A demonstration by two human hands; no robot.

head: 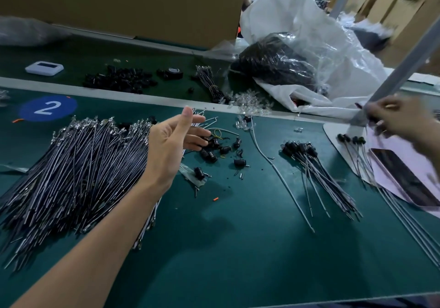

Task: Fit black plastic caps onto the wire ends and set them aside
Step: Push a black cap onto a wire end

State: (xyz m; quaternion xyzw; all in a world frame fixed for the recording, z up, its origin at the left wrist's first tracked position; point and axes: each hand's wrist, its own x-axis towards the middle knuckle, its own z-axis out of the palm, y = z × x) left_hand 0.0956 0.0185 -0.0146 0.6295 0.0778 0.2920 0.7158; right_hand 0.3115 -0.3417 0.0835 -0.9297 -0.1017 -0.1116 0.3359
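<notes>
Left hand (171,145) spread loose over scattered black caps (214,151), right hand (400,119) all blur, grip unclear, capped wires (300,147) on green counter (238,248)

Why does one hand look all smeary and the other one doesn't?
In the head view the right hand is smeared by motion blur, while the left hand is sharp; the wide lens bends the table at its edges; light glares off the plastic bag.
</notes>
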